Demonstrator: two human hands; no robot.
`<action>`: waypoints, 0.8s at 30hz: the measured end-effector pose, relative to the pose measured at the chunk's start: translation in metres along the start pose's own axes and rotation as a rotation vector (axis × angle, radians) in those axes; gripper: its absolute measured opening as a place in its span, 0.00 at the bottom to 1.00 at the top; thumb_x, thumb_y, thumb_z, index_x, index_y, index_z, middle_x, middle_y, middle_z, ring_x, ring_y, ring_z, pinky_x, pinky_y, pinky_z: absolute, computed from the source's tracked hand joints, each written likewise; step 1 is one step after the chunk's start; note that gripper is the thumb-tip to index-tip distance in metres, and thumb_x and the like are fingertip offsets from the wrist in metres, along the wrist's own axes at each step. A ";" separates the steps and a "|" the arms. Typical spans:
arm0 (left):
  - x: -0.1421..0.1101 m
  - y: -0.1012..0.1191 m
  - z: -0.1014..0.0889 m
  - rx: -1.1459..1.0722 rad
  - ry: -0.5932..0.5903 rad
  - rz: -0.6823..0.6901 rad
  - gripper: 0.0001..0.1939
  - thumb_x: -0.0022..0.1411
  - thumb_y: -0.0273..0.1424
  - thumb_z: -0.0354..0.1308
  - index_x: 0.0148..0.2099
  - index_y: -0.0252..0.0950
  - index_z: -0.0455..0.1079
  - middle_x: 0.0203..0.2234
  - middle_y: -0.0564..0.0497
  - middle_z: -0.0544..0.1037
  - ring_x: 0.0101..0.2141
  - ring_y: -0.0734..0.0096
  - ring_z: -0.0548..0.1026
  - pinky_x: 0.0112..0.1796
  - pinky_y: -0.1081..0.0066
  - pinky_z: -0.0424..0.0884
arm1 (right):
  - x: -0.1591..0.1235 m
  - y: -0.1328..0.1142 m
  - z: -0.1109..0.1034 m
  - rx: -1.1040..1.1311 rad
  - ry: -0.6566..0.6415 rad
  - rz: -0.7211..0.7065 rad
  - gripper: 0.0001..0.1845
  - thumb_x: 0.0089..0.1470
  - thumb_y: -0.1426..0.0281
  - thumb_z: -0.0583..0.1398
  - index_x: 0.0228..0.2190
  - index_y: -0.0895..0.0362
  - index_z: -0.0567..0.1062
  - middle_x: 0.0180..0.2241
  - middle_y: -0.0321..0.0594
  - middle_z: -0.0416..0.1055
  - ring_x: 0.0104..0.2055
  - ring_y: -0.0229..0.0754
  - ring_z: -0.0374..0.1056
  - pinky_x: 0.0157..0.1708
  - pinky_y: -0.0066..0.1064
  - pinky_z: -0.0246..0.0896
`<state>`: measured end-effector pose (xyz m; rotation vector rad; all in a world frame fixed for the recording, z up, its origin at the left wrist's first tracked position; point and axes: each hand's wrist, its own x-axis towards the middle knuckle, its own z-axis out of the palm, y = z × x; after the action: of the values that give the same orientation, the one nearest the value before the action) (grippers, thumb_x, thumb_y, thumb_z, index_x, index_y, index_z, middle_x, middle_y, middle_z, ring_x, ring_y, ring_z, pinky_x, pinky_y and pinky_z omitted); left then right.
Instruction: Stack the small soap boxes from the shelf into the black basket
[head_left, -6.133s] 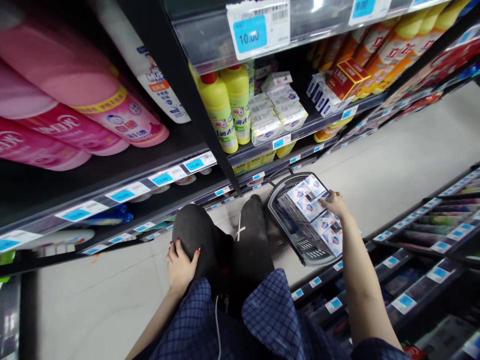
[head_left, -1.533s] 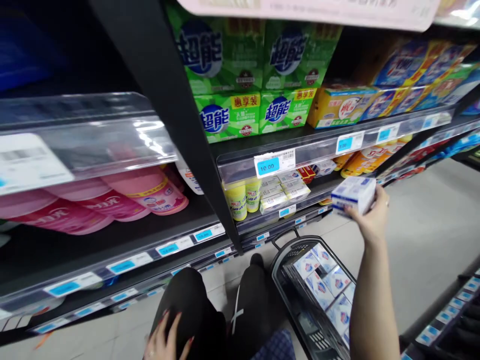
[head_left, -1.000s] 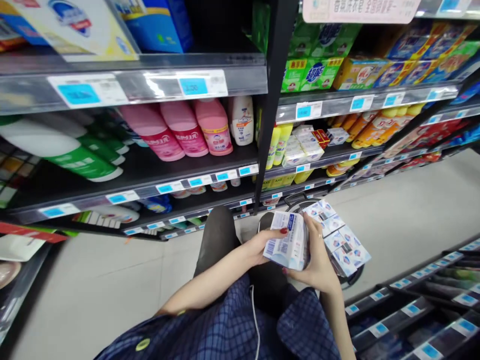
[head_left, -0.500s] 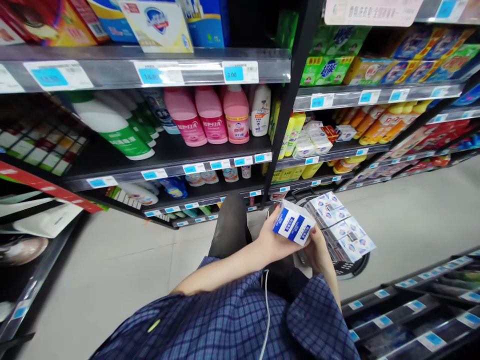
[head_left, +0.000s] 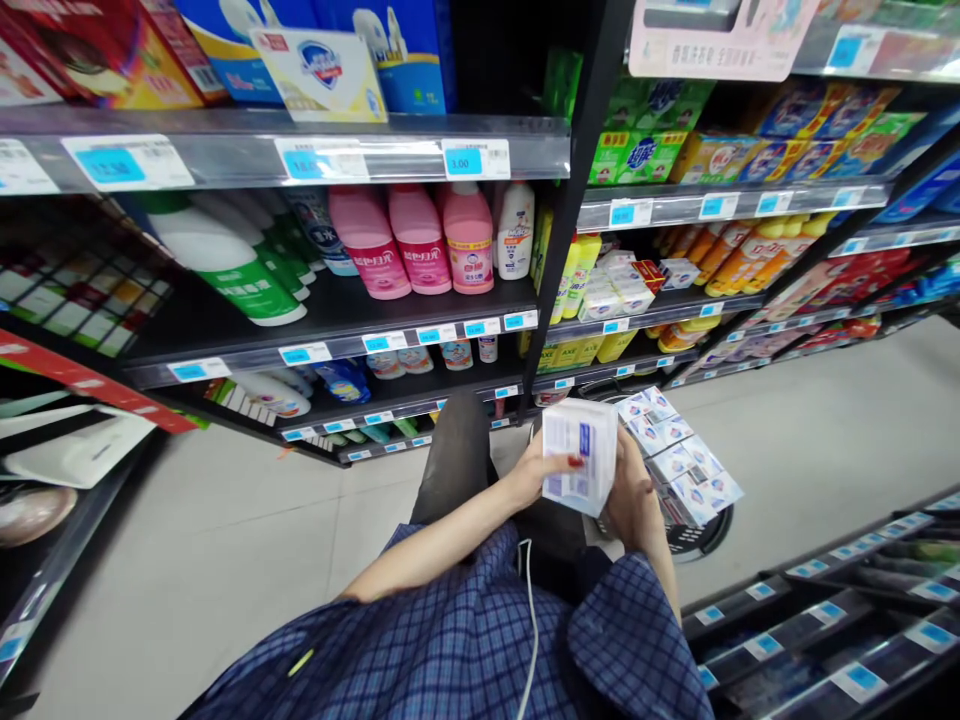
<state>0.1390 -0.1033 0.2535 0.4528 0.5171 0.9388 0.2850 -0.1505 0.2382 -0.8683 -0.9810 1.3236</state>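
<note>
A white box with blue print (head_left: 564, 430), which looks like a pack of soap, is held up in front of my knees. My left hand (head_left: 529, 474) grips its left side, with a red-nailed finger lying across the printed face. Around the right side, my right hand (head_left: 631, 498) is closed on the same box; some of its fingers are hidden behind it. Just to the right, white soap packs with blue shield logos (head_left: 701, 475) sit stacked on a black basket (head_left: 688, 542) on the floor.
Ahead stands a black shelf unit (head_left: 420, 315) with pink bottles (head_left: 431, 245) and a green-and-white bottle (head_left: 247, 280). More soap packs (head_left: 616, 292) lie on the shelf at right. Another shelf rack (head_left: 814, 625) is close at lower right. Grey floor (head_left: 810, 420) runs between them.
The box has been turned in my hands, so a paler printed face now shows instead of the blue-striped one. My left finger now lies across it. The stacked packs stay put.
</note>
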 end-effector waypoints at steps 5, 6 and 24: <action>-0.014 0.014 -0.006 0.532 -0.126 0.413 0.52 0.24 0.21 0.76 0.57 0.38 0.66 0.53 0.43 0.71 0.57 0.51 0.67 0.61 0.61 0.56 | -0.008 0.006 -0.010 -0.259 -0.075 -0.080 0.57 0.35 0.43 0.71 0.63 0.49 0.63 0.59 0.49 0.67 0.61 0.61 0.64 0.58 0.53 0.64; -0.016 0.016 -0.007 0.563 -0.137 0.423 0.51 0.22 0.21 0.75 0.55 0.37 0.68 0.51 0.43 0.72 0.56 0.50 0.67 0.62 0.60 0.55 | -0.010 0.006 -0.011 -0.298 -0.070 -0.093 0.57 0.33 0.43 0.71 0.62 0.50 0.64 0.58 0.49 0.68 0.60 0.62 0.65 0.57 0.53 0.65; -0.020 0.004 -0.019 0.811 -0.226 0.455 0.48 0.33 0.31 0.74 0.59 0.36 0.64 0.52 0.38 0.70 0.54 0.48 0.67 0.60 0.55 0.57 | -0.011 -0.004 -0.003 -0.388 -0.055 -0.165 0.48 0.35 0.47 0.72 0.56 0.51 0.68 0.53 0.48 0.71 0.55 0.58 0.69 0.55 0.48 0.67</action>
<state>0.1150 -0.1157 0.2456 1.4389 0.5876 1.0667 0.2893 -0.1619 0.2397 -1.0205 -1.3507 1.0368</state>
